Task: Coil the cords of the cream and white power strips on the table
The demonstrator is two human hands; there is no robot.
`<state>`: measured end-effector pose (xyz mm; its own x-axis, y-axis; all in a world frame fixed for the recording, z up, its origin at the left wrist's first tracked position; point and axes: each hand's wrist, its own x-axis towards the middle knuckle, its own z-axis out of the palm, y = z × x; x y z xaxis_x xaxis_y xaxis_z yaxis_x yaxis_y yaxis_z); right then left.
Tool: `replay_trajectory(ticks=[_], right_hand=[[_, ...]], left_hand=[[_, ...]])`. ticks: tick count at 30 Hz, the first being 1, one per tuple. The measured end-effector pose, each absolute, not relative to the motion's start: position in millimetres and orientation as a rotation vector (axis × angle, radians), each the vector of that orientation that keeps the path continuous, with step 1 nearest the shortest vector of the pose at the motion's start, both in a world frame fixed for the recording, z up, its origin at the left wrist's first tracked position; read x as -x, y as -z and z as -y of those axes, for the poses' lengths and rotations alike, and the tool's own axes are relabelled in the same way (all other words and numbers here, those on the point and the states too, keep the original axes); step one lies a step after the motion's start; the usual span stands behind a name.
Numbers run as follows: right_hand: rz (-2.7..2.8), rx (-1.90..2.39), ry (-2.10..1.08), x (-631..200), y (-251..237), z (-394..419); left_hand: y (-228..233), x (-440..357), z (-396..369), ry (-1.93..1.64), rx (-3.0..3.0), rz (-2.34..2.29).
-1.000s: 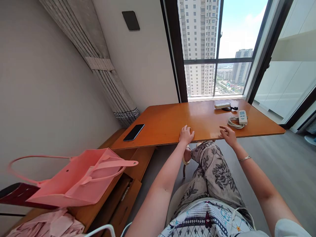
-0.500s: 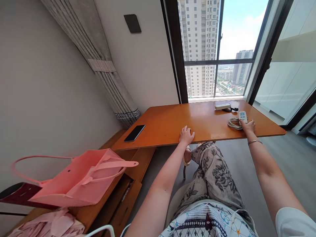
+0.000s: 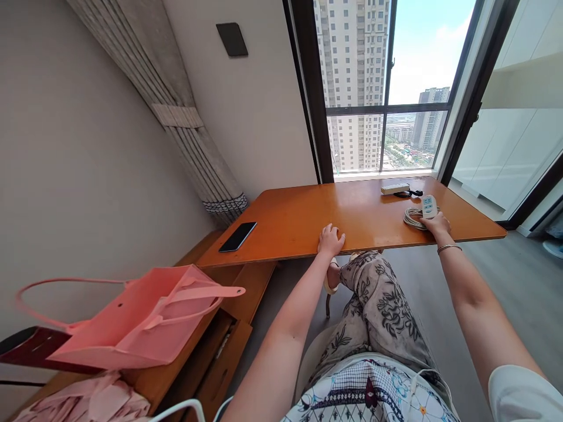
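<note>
The right hand (image 3: pixel 435 224), right of centre in the frame, is closed over the near end of a white plastic power strip with blue switches (image 3: pixel 429 206), its fingers wrapped around the body where the coiled pale grey cord (image 3: pixel 412 217) joins it. The left hand (image 3: pixel 331 240), at the middle of the frame, lies flat and loose on the near edge of the glossy orange-brown wooden table (image 3: pixel 308 220), gripping nothing.

The strip sits toward the right end of the table, just below a second flat white strip with a black cable (image 3: pixel 396 188) near the window. A good hold here would take the strip's body and the cord bundle together, so the coil does not trail or snag on the table edge; the left hand on the edge steadies the body for the long reach.

Compared with one second ago, the right hand has travelled from the table's near edge out to the strip, and the strip now looks slightly tilted and shifted left of where it lay. The left hand has stayed put. A black phone (image 3: pixel 238 236) lies at the table's left end, a pink tote bag (image 3: pixel 145 316) at lower left.
</note>
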<state>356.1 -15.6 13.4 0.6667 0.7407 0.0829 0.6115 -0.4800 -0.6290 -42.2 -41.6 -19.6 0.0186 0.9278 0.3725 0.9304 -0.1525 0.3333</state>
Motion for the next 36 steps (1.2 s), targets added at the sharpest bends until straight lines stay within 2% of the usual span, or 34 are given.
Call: replay_trajectory(ticks=[10,22,29,33,36], right_hand=[[1.038,1.975,-0.148,-336.1,0.3,15.3],[1.244,1.661,-0.406,-222.9,3.7,18.3],[1.374,1.303,-0.603,-165.6,10.2,17.8],[1.412,1.067,-0.754,-154.8,14.5,16.4],[1.417,0.997,-0.823,-155.5,16.5,14.9]], left_hand=[[23.0,43.7,38.1,0.930,2.273,2.027],[18.7,47.8,40.1,0.953,2.340,2.003],[13.8,56.5,38.2,1.256,2.481,1.953],[9.1,52.5,30.8,1.511,2.601,2.005],[0.4,44.9,22.7,1.572,2.710,2.022]])
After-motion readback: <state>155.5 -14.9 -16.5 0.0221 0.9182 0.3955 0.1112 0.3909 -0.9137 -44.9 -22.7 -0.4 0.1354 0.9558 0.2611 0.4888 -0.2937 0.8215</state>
